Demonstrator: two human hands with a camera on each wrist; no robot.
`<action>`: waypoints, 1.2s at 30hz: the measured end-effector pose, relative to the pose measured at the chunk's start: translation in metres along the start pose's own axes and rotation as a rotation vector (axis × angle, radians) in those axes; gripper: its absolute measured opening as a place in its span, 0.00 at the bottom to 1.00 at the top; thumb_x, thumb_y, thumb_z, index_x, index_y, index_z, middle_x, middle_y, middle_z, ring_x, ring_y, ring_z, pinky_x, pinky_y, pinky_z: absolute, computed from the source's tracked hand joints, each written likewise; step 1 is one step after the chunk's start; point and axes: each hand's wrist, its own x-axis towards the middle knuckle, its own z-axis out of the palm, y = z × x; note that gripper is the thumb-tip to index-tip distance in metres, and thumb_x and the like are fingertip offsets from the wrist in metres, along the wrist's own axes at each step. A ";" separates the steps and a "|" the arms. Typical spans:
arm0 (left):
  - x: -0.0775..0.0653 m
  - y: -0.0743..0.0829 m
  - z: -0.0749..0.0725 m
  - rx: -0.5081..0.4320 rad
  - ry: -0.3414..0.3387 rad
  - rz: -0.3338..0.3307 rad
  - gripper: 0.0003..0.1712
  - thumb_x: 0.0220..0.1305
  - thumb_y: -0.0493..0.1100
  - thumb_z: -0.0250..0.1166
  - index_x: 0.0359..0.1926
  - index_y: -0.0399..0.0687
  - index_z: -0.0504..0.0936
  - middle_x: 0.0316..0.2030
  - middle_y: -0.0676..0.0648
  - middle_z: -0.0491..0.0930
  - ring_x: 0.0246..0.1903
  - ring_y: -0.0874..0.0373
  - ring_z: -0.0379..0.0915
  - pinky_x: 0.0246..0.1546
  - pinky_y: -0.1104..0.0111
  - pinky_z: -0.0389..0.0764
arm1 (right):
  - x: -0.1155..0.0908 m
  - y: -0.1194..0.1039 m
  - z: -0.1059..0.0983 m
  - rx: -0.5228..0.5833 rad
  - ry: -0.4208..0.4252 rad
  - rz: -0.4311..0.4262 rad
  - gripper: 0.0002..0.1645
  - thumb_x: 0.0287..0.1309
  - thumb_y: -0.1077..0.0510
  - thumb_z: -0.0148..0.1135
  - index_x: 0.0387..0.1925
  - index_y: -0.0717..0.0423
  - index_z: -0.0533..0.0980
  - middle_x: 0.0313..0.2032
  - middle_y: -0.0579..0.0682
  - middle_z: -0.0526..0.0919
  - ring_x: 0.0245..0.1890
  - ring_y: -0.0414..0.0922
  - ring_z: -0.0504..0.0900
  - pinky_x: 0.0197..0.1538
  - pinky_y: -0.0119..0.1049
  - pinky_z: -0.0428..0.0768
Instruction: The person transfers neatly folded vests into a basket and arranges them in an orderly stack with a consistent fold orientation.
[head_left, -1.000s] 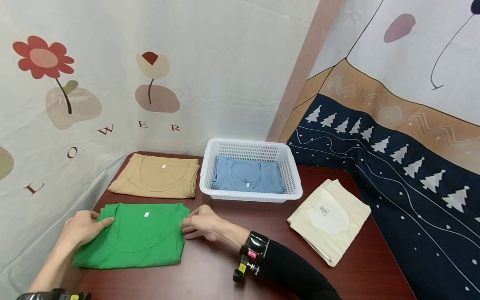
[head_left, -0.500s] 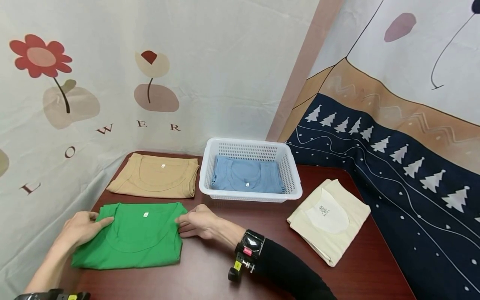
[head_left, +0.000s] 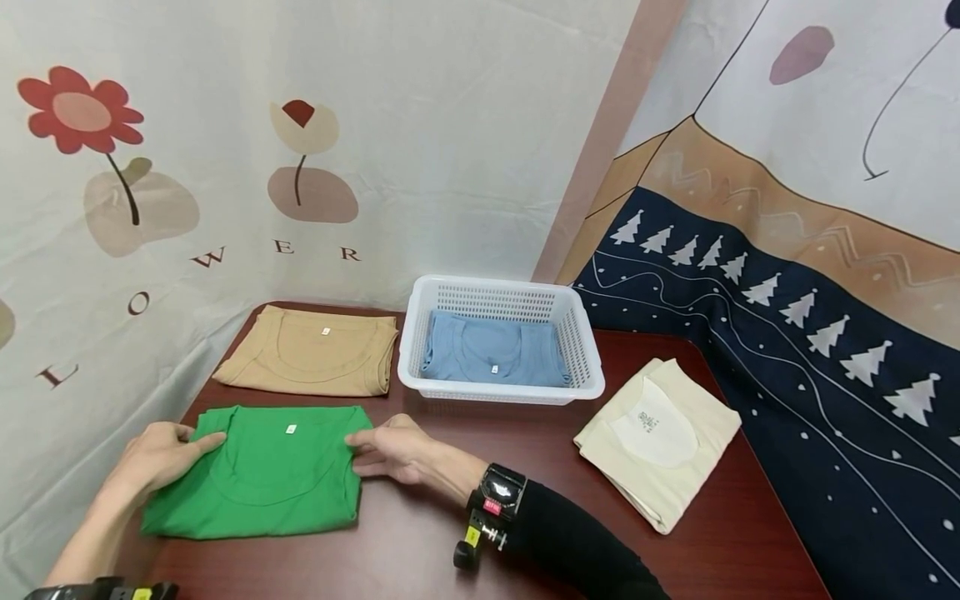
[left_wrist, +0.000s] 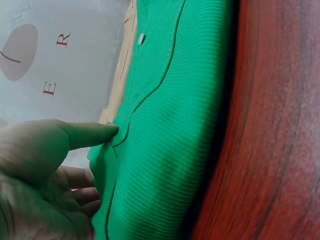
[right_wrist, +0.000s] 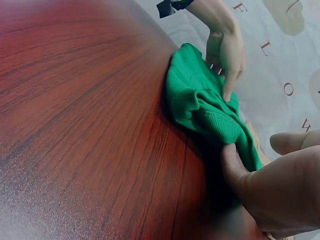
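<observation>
A folded green T-shirt (head_left: 277, 475) lies on the left of the table, neckline and small white label facing up. My left hand (head_left: 157, 457) holds its left edge, the thumb on top and the fingers curled down past the edge, as the left wrist view shows along the ribbed green cloth (left_wrist: 170, 130). At the opposite edge, my right hand (head_left: 397, 450) grips the cloth; in the right wrist view the edge of the green T-shirt (right_wrist: 215, 112) runs between its digits. How far the fingers reach underneath is hidden.
Behind the green one lies a folded tan T-shirt (head_left: 330, 354). A white plastic basket (head_left: 591, 358) at the back holds a folded blue T-shirt (head_left: 495, 346). A folded cream T-shirt (head_left: 660, 442) rests on the right of the dark red table (head_left: 540, 442). Printed curtains hang behind.
My right hand has moved slightly left, onto the green T-shirt's right edge, drawing that edge a little inward. My left hand has stayed nearly in place.
</observation>
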 end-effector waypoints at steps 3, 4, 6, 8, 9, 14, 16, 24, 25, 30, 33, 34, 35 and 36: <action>0.001 -0.002 0.000 -0.020 -0.017 0.000 0.40 0.86 0.69 0.55 0.42 0.34 0.84 0.73 0.12 0.67 0.35 0.50 0.74 0.34 0.64 0.73 | 0.001 0.001 0.001 -0.035 0.000 0.016 0.11 0.71 0.64 0.74 0.50 0.68 0.87 0.44 0.57 0.89 0.46 0.50 0.95 0.64 0.55 0.92; 0.001 -0.003 0.000 -0.018 -0.024 0.000 0.43 0.86 0.70 0.55 0.50 0.28 0.85 0.73 0.12 0.67 0.38 0.47 0.78 0.35 0.65 0.75 | 0.001 0.001 0.002 -0.050 -0.004 0.025 0.11 0.71 0.63 0.74 0.50 0.68 0.87 0.46 0.58 0.89 0.47 0.51 0.95 0.63 0.56 0.92; 0.001 -0.004 -0.001 -0.019 -0.036 0.006 0.50 0.86 0.70 0.54 0.65 0.19 0.80 0.73 0.11 0.65 0.47 0.41 0.84 0.38 0.65 0.78 | 0.002 0.001 0.003 -0.085 -0.015 0.046 0.12 0.71 0.61 0.75 0.49 0.66 0.87 0.49 0.60 0.89 0.47 0.52 0.93 0.63 0.55 0.92; 0.002 -0.005 -0.001 -0.026 -0.042 0.008 0.52 0.86 0.69 0.54 0.70 0.16 0.76 0.73 0.11 0.65 0.50 0.40 0.85 0.39 0.64 0.80 | 0.001 0.002 0.005 -0.120 -0.018 0.065 0.12 0.70 0.60 0.77 0.48 0.65 0.87 0.49 0.60 0.89 0.46 0.52 0.91 0.61 0.55 0.93; 0.002 -0.005 -0.001 -0.027 -0.042 0.008 0.52 0.86 0.69 0.55 0.70 0.16 0.76 0.73 0.11 0.66 0.49 0.41 0.86 0.39 0.64 0.80 | 0.001 0.002 0.007 -0.135 -0.015 0.072 0.12 0.70 0.59 0.77 0.47 0.64 0.86 0.48 0.59 0.89 0.44 0.52 0.90 0.60 0.54 0.93; 0.002 -0.003 -0.002 -0.069 -0.039 -0.005 0.42 0.87 0.67 0.55 0.46 0.27 0.86 0.44 0.21 0.83 0.36 0.56 0.79 0.36 0.65 0.78 | -0.002 0.002 0.014 -0.166 -0.011 0.052 0.07 0.70 0.61 0.77 0.41 0.57 0.84 0.40 0.53 0.89 0.40 0.46 0.90 0.56 0.49 0.94; 0.001 -0.002 -0.002 -0.089 -0.044 -0.012 0.38 0.87 0.66 0.55 0.39 0.35 0.85 0.32 0.37 0.81 0.34 0.58 0.75 0.35 0.65 0.77 | -0.002 0.002 0.016 -0.169 -0.009 0.027 0.08 0.70 0.63 0.77 0.38 0.55 0.82 0.37 0.49 0.89 0.38 0.43 0.89 0.54 0.45 0.94; 0.001 -0.004 -0.001 -0.091 -0.080 -0.005 0.49 0.88 0.67 0.53 0.69 0.16 0.76 0.62 0.18 0.80 0.48 0.45 0.87 0.41 0.60 0.86 | 0.000 0.007 0.025 -0.242 0.079 -0.057 0.13 0.66 0.66 0.78 0.31 0.54 0.81 0.30 0.45 0.84 0.31 0.39 0.85 0.44 0.39 0.94; 0.001 -0.005 -0.001 -0.090 -0.084 -0.006 0.50 0.88 0.67 0.53 0.70 0.15 0.74 0.64 0.17 0.79 0.50 0.42 0.87 0.42 0.59 0.87 | 0.001 0.008 0.025 -0.246 0.086 -0.062 0.12 0.66 0.67 0.78 0.31 0.54 0.81 0.31 0.45 0.84 0.31 0.39 0.85 0.45 0.40 0.95; 0.001 -0.005 0.000 -0.091 -0.085 -0.002 0.52 0.88 0.68 0.53 0.73 0.14 0.71 0.67 0.15 0.76 0.53 0.36 0.87 0.46 0.53 0.90 | 0.002 0.009 0.025 -0.249 0.110 -0.073 0.11 0.65 0.69 0.78 0.33 0.57 0.81 0.34 0.48 0.86 0.33 0.41 0.89 0.46 0.43 0.96; 0.001 -0.006 0.000 -0.097 -0.078 0.008 0.52 0.88 0.67 0.53 0.73 0.13 0.69 0.67 0.14 0.74 0.54 0.34 0.86 0.47 0.52 0.90 | 0.002 0.009 0.025 -0.251 0.127 -0.078 0.11 0.64 0.70 0.78 0.33 0.58 0.81 0.35 0.48 0.87 0.33 0.41 0.89 0.44 0.41 0.95; 0.001 -0.006 0.001 -0.101 -0.076 0.010 0.52 0.88 0.67 0.53 0.73 0.12 0.69 0.68 0.13 0.73 0.55 0.32 0.86 0.47 0.51 0.91 | 0.002 0.009 0.026 -0.253 0.133 -0.081 0.11 0.64 0.70 0.78 0.32 0.58 0.81 0.35 0.48 0.86 0.32 0.41 0.88 0.43 0.39 0.95; 0.001 -0.006 0.001 -0.102 -0.073 0.012 0.52 0.89 0.66 0.53 0.73 0.12 0.68 0.68 0.13 0.73 0.55 0.31 0.85 0.48 0.51 0.90 | 0.002 0.009 0.026 -0.257 0.143 -0.084 0.12 0.63 0.70 0.78 0.32 0.58 0.81 0.34 0.47 0.86 0.31 0.40 0.88 0.41 0.38 0.94; 0.001 -0.007 0.001 -0.103 -0.072 0.014 0.52 0.89 0.66 0.53 0.74 0.12 0.67 0.68 0.12 0.72 0.56 0.29 0.84 0.48 0.50 0.90 | 0.002 0.009 0.026 -0.260 0.149 -0.087 0.12 0.63 0.70 0.78 0.31 0.58 0.81 0.34 0.47 0.86 0.31 0.40 0.87 0.39 0.37 0.94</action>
